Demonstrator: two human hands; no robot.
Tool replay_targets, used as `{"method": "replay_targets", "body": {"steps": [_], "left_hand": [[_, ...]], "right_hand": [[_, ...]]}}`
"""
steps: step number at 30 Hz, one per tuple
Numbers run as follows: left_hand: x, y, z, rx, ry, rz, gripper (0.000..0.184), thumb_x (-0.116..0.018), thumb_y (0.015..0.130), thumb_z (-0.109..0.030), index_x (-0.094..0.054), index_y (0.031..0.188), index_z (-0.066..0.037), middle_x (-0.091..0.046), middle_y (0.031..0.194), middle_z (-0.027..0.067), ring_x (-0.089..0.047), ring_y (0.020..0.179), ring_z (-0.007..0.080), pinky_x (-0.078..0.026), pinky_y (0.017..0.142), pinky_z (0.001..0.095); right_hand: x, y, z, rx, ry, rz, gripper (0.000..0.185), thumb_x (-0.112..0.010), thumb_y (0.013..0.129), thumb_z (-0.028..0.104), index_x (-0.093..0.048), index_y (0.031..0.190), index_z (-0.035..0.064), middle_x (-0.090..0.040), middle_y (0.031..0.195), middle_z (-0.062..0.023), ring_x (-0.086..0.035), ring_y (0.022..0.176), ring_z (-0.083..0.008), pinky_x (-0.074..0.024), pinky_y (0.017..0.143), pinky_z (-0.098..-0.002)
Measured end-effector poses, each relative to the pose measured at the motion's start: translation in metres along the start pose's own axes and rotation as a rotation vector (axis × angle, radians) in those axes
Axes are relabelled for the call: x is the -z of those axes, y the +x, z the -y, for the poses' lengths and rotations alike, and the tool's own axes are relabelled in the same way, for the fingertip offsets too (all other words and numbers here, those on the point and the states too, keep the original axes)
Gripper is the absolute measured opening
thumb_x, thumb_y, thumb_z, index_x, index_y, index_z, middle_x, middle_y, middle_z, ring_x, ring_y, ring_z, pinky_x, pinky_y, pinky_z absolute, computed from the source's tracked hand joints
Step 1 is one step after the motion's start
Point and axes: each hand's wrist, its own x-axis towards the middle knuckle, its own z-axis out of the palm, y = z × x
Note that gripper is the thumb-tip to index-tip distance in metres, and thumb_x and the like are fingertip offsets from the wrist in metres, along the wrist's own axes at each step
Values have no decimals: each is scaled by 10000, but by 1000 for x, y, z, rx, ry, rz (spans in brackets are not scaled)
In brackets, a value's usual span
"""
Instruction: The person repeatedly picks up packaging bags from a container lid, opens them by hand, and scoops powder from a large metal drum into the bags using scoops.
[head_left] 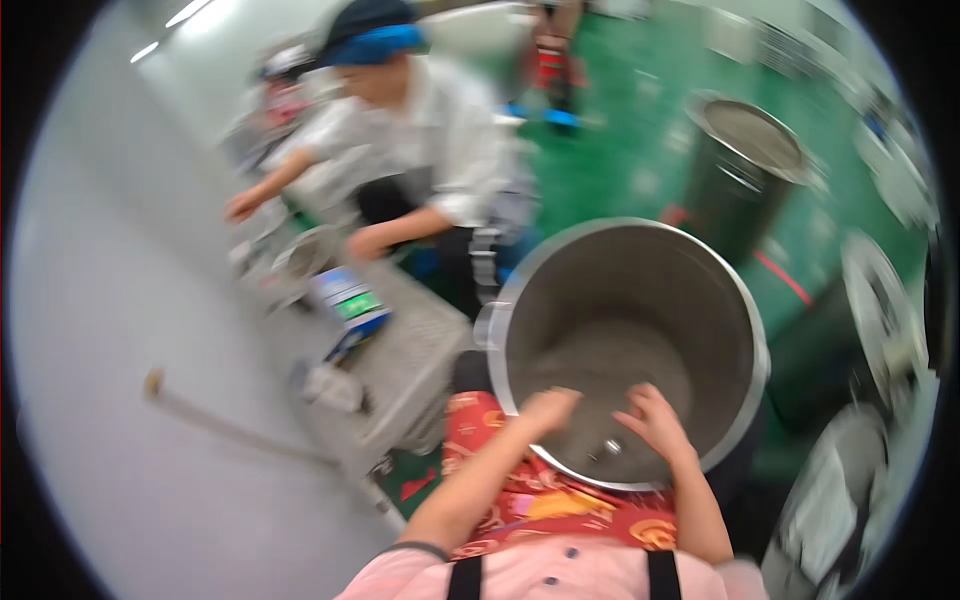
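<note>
A large steel pot (630,270) stands open in front of my lap, with a dull grey inside. Over its near rim reaches my left hand (550,410); its fingers point inward and are too blurred to show whether they hold anything. My right hand (655,425) hangs inside the near right part of the pot, thumb and fingers apart, nothing visible in it. Between and below the hands, a small shiny spot (612,447) shows near the near wall; its kind is unclear. Red patterned cloth (560,510) covers my lap against the pot.
To the left, a co-worker in a white top (440,140) reaches over a pale plastic crate (420,340) bearing a blue-and-green packet (352,302). More steel drums stand right, one upright (745,190). A white wall (150,400) bounds the left; the floor (620,110) is green.
</note>
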Motion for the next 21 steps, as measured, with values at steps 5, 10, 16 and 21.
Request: {"method": "replay_targets", "body": {"steps": [5,10,16,21], "left_hand": [[0,9,10,-94,60,60,470,-597,771,-138,-504,1222,-47,-539,1204,193,-521,1110,325,-422,937,410],[2,10,9,-139,-33,66,387,-628,766,-74,-537,1138,-22,-583,1039,214,-584,933,347,-467,807,405],[7,7,2,-100,-8,87,361,-626,769,-66,-548,1116,-9,-594,1034,214,-586,946,350,-471,817,401],[4,8,5,-89,7,102,356,-623,769,-61,-551,1113,-2,-599,1048,210,-587,971,343,-471,834,395]], "right_hand": [[81,-73,27,-74,-122,-304,259,-624,824,290,-557,815,40,-529,971,-119,-568,870,-303,-470,743,-385],[173,-163,22,-380,-452,-535,264,-587,832,306,-609,878,47,-597,888,-130,-592,858,-300,-484,738,-399],[239,-270,0,-1125,-618,-534,343,-622,803,304,-633,934,-13,-637,932,-198,-618,872,-315,-481,772,-392],[236,-328,-46,-1318,-584,-315,367,-689,696,230,-630,899,-70,-632,914,-247,-620,881,-346,-485,801,-394]]}}
